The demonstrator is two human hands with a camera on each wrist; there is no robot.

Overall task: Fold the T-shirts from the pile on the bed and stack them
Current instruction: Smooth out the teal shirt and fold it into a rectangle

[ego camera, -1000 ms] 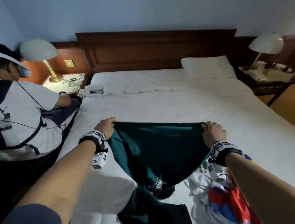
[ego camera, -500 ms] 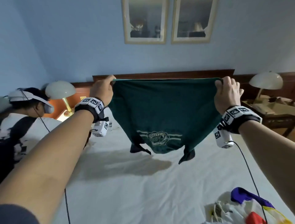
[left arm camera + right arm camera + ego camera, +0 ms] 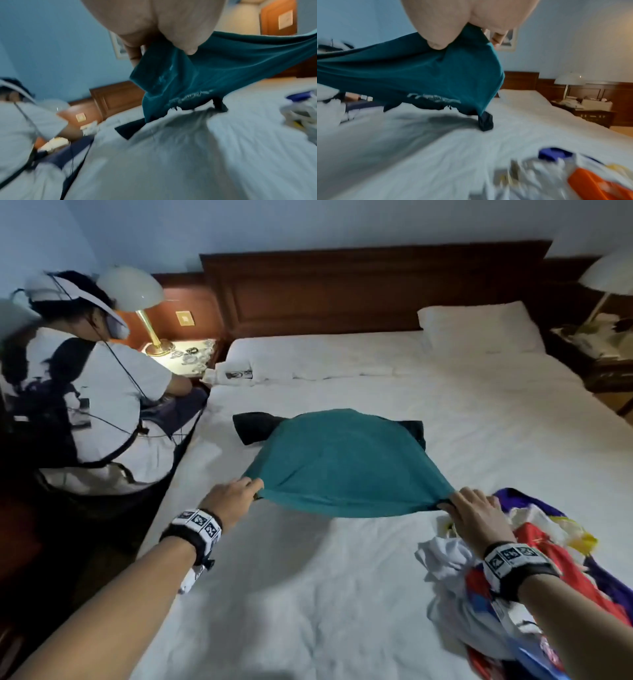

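A green T-shirt (image 3: pixel 346 463) with dark sleeves billows over the middle of the white bed (image 3: pixel 308 594), print side down; its sleeves touch the sheet. My left hand (image 3: pixel 236 496) pinches the shirt's near left hem corner. My right hand (image 3: pixel 474 510) pinches the near right corner. In the left wrist view the thumb and fingers clamp the green T-shirt (image 3: pixel 205 70). The right wrist view shows the same grip on the green T-shirt (image 3: pixel 419 70). The pile of unfolded shirts (image 3: pixel 507 587), white, red, blue and yellow, lies under my right forearm.
Another person (image 3: pixel 92 405) in a white shirt and headset sits at the bed's left edge. A lamp (image 3: pixel 137 296) stands on the left nightstand, and another lamp (image 3: pixel 606 278) on the right one. A pillow (image 3: pixel 479 326) lies by the wooden headboard (image 3: pixel 359 289).
Both hands lifted the green shirt high by its hem, then swung it down and forward, so it now settles over the bed with the sleeves landing first.
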